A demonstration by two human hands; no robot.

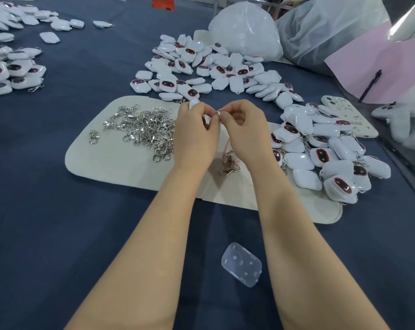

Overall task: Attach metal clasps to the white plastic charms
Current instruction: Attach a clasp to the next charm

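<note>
My left hand [197, 132] holds a white charm [193, 102], mostly hidden behind its fingers, above a cream felt mat [120, 163]. My right hand [245, 129] pinches a small metal clasp [218, 112] against the charm's edge, fingertips of both hands meeting. A pile of loose metal clasps [147, 129] lies on the mat to the left. A heap of white charms without clasps [208, 67] sits beyond the hands. Charms with clasps [325, 153] are piled at the right.
A pink cord with two clasps [229, 160] lies on the mat between my wrists. A clear plastic tray [241, 264] rests on the blue cloth near me. More charms [11, 67] lie far left. White plastic bags [246, 29] and a phone case [349, 115] stand at the back right.
</note>
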